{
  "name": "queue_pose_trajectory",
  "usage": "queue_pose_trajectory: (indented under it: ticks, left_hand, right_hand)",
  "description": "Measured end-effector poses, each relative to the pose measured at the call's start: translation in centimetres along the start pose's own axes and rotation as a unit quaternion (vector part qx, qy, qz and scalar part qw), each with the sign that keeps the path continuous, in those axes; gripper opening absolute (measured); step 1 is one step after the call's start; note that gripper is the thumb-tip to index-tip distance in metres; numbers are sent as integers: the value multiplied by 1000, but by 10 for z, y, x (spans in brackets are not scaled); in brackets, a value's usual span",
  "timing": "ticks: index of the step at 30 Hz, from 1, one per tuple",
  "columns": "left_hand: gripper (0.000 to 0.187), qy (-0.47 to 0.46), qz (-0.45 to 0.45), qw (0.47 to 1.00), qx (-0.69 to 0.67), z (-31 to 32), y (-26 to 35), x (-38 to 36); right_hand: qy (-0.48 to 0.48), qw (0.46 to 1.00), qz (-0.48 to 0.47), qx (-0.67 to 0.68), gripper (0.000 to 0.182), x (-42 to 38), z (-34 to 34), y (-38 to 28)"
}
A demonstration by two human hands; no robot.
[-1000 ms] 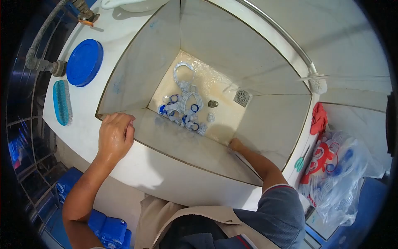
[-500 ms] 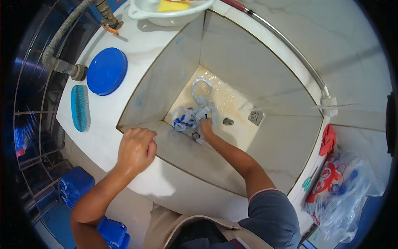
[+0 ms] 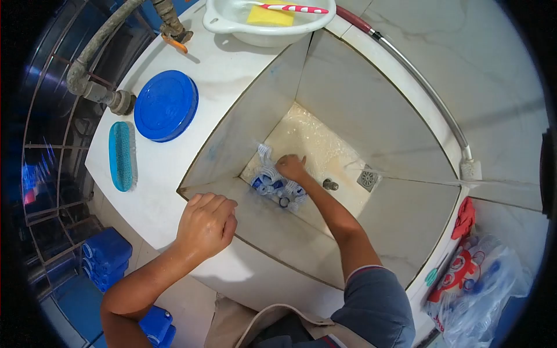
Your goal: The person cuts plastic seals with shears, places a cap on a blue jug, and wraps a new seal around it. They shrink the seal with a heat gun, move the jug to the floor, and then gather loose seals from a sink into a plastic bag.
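Inside the deep tiled basin (image 3: 325, 124), my right hand (image 3: 291, 167) is closed at the upper right of a tangled bundle of white-and-grey striped straps (image 3: 268, 175) with blue parts. The fingers appear to hold part of it, though the contact is partly hidden. One strap end sticks up left of the hand. A small dark ring shows at the bundle's lower side. My left hand (image 3: 207, 227) is curled in a fist at the basin's front left edge, with nothing visible in it.
A drain grate (image 3: 367, 180) and a metal fitting (image 3: 331, 184) are on the basin floor. Around it are a white tub (image 3: 267, 32) with a yellow sponge and a brush, a blue lid (image 3: 166, 105), a turquoise brush (image 3: 120, 156) and a plastic bag (image 3: 481, 284).
My right hand has moved up and slightly left over the straps. The strap loop that lay above the bundle is gone, and the bundle is more gathered. The whole view has shifted slightly.
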State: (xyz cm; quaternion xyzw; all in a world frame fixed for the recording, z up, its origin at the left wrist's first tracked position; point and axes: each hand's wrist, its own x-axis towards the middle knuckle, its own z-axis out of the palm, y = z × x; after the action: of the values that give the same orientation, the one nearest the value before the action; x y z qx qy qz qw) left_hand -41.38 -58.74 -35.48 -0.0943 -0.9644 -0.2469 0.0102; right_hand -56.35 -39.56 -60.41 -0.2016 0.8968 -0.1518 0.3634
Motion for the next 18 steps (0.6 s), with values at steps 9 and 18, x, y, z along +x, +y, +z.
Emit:
queue_pose_trajectory:
  ticks: [9, 18]
  left_hand:
    - [13, 8, 13, 1000, -10, 2, -3, -1]
    - [18, -15, -4, 1000, -17, 1, -1, -1]
  right_hand:
    - [177, 717, 360, 570, 61, -73, 96, 86]
    - [48, 868, 236, 435, 107, 87, 95, 37]
